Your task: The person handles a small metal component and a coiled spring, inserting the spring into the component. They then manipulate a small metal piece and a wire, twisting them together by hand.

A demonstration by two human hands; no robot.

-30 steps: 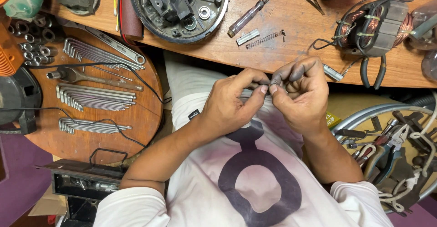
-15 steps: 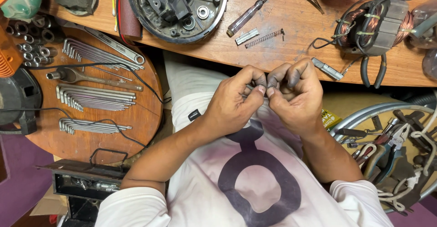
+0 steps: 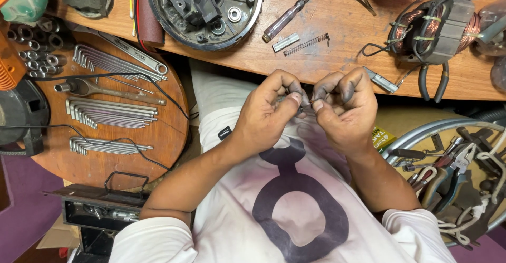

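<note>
A matt, scuffed brown wooden workbench [image 3: 337,36] is seen beneath a shiny coiled steel spring [image 3: 305,44], glossy copper-wound motor stator [image 3: 432,28] and bright metal hex keys [image 3: 113,113], with soft white cotton shirt [image 3: 295,210] below.

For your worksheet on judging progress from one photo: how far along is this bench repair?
Done: the round housing lies opened, and the copper-wound stator sits out on the bench.
In hand: left hand and right hand pinch a small metal part, mostly hidden.
Left: spring, small metal piece and screwdriver lie loose; nothing looks reassembled.
</note>
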